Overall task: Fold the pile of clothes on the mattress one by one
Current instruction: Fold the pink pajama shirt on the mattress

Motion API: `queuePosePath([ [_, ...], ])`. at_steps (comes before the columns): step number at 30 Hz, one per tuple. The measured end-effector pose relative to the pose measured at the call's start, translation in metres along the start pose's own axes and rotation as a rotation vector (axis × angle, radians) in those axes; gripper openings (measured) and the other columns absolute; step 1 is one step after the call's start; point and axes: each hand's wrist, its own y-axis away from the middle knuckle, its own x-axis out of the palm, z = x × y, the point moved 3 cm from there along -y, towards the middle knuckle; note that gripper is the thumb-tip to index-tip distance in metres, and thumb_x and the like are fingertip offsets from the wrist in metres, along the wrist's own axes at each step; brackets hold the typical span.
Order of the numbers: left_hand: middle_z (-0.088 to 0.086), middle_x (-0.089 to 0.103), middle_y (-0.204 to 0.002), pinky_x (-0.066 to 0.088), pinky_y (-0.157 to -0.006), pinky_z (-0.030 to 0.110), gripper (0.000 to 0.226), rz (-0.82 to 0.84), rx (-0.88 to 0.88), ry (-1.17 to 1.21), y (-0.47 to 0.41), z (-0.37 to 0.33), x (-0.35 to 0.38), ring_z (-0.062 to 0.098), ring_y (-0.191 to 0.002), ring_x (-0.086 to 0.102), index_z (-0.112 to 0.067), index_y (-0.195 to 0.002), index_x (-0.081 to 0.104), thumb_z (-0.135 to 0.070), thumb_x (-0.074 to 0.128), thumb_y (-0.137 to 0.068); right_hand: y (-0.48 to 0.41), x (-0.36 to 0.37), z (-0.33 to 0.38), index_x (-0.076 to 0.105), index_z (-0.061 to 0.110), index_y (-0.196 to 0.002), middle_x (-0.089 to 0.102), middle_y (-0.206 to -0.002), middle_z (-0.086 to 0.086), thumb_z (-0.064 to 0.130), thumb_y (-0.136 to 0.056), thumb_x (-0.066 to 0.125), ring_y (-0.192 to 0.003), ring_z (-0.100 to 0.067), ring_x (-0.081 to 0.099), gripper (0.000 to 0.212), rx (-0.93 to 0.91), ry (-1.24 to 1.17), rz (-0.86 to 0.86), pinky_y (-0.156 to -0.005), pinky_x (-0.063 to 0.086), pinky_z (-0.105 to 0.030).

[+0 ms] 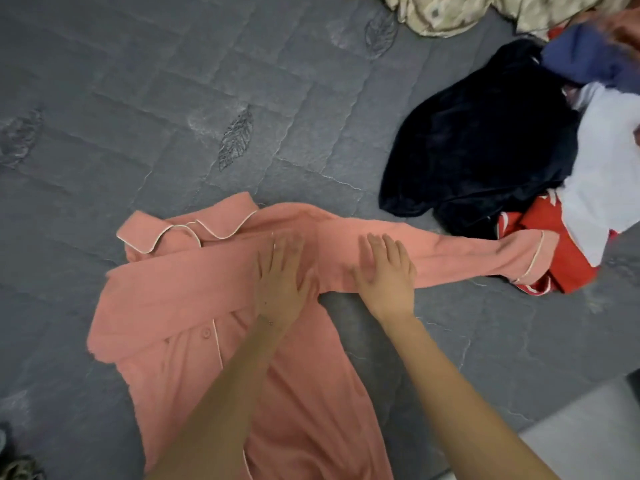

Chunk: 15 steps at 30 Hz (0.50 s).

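Note:
A salmon-pink pyjama shirt (pixel 180 306) with white piping lies spread on the grey quilted mattress (pixel 173 98), collar at the upper left. Its right sleeve (pixel 467 254) stretches out toward the pile, and the cuff rests on a red garment. My left hand (pixel 282 278) lies flat, fingers straight, on the shirt near the shoulder. Just to its right, my right hand (pixel 388 275) presses flat on the start of the sleeve. The pile of clothes (pixel 485 140) sits at the right: a dark navy piece, a white one, a red one and a blue one.
A cream patterned fabric (pixel 467 12) lies at the top right edge. The mattress edge and a pale floor (pixel 588 438) show at the bottom right. A dark object (pixel 14 459) sits at the bottom left corner.

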Motion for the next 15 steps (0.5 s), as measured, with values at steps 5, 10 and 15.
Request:
queuePosePath([
  [5, 0.02, 0.055, -0.134, 0.014, -0.114, 0.046, 0.055, 0.039, 0.075, -0.051, -0.019, -0.063, 0.021, 0.04, -0.126, 0.048, -0.011, -0.134, 0.052, -0.042, 0.038, -0.091, -0.011, -0.042, -0.068, 0.035, 0.022, -0.147, 0.026, -0.157, -0.005, 0.047, -0.09, 0.059, -0.145, -0.028, 0.017, 0.067, 0.096, 0.008, -0.045, -0.115, 0.014, -0.044],
  [10, 0.024, 0.043, -0.144, 0.02, -0.115, 0.05, 0.061, 0.172, 0.156, -0.043, -0.031, -0.121, 0.051, 0.044, -0.135, 0.037, -0.006, -0.137, 0.05, -0.044, 0.031, -0.094, -0.019, -0.067, -0.116, 0.034, 0.025, -0.148, 0.023, -0.158, -0.002, 0.043, -0.09, 0.059, -0.146, -0.025, 0.015, 0.066, 0.161, -0.008, -0.084, -0.116, 0.009, -0.039],
  [15, 0.023, 0.042, -0.145, 0.025, -0.108, 0.058, 0.06, 0.211, 0.215, -0.053, -0.038, -0.166, 0.071, 0.046, -0.133, 0.038, -0.007, -0.138, 0.048, -0.042, 0.034, -0.092, -0.024, -0.092, -0.158, 0.028, 0.026, -0.151, 0.017, -0.16, -0.005, 0.035, -0.093, 0.055, -0.148, -0.026, 0.007, 0.064, 0.221, -0.061, -0.152, -0.117, 0.007, -0.044],
])
